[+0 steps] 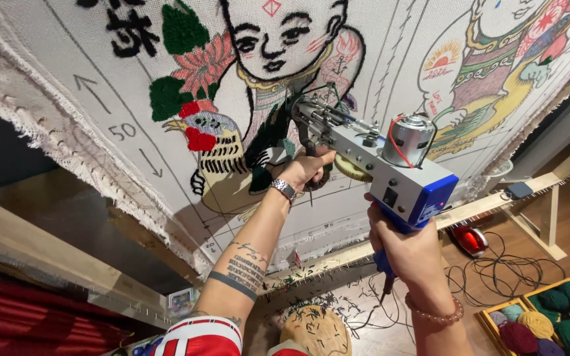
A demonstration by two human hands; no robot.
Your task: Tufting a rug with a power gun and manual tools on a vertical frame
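A grey and blue tufting gun (377, 158) with a silver motor on top points its needle at a stretched white cloth (100, 132) drawn with a child figure, a bird, flowers and partly tufted in green, red and black. My right hand (407, 247) grips the gun's blue rear handle from below. My left hand (305, 168), with a metal watch on the wrist, holds the gun's front grip close to the cloth. The needle tip sits near the figure's green-tufted body.
The cloth hangs on a wooden frame (516, 188). A box of yarn balls (552, 320) in green, yellow and purple sits on the floor at lower right. Black cables (496, 270) and a red object (470, 238) lie on the wooden floor, with yarn scraps below the frame.
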